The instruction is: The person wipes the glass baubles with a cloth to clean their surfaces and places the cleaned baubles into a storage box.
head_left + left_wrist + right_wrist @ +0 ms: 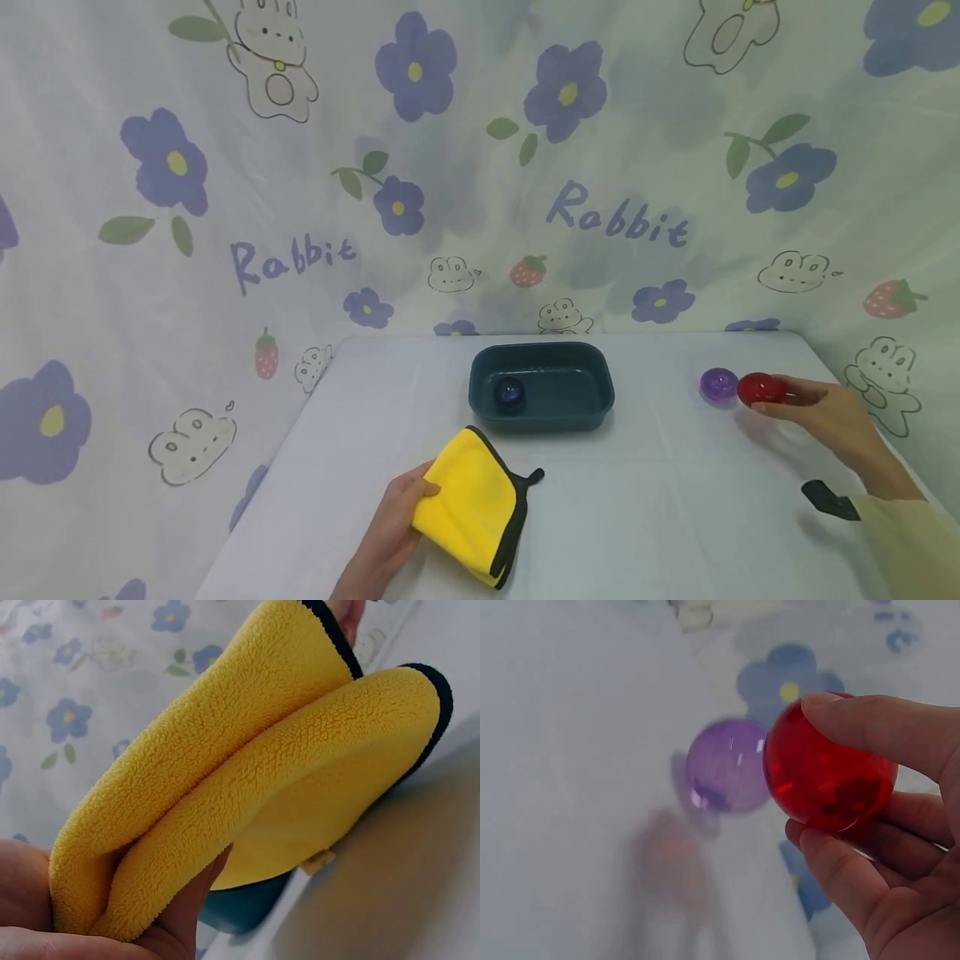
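My left hand [399,510] grips a folded yellow cloth [472,504] with black edging and a small black loop, in front of the bin. Its fleecy folds [225,750] fill much of the left wrist view, pinched between thumb and fingers. On the right, my right hand [828,417] holds a clear red ball [829,769] between thumb and fingertips, above the tabletop. Just left of it a clear purple ball [719,384] rests on the table; the red one partly overlaps it in the right wrist view.
A dark teal bin [558,421] stands at the middle back, with a dark blue ball [509,392] inside at its left. The table [637,517] has a white cover. Behind and beside it hangs a printed curtain [480,167]. A black strap [828,500] sticks out by the right sleeve.
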Available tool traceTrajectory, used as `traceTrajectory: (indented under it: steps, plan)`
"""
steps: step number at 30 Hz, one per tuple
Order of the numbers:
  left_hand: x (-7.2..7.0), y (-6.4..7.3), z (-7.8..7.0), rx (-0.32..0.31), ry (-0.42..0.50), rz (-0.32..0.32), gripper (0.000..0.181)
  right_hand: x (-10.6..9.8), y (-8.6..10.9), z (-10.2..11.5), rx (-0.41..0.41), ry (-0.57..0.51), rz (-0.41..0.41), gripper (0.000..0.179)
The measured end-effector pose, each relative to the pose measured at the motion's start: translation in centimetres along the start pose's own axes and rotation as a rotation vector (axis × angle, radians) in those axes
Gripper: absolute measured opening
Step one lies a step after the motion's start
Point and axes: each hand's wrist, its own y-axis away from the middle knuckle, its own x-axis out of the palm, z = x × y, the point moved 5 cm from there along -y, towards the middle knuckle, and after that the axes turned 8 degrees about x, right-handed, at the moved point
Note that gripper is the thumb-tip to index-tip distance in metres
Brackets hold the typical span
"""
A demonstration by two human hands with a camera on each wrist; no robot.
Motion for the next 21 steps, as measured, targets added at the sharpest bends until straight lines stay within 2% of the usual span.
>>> traceTrajectory:
  steps: [7,14,21]
  plan:
    - [0.9,-0.2,-2.0,0.046,-0.004,0.042,0.064,1.3,1.9,4.9,-0.12,-0.015,0.011,0.088]
    - [2.1,-0.2,-5.0,0.137,-0.015,0.093,0.055,2.9,3.9,9.8,-0.244,-0.059,0.034,0.075]
    - [2.7,-1.0,-8.4,0.217,-0.01,0.139,0.052,5.1,5.6,14.0,-0.293,-0.11,0.084,0.071]
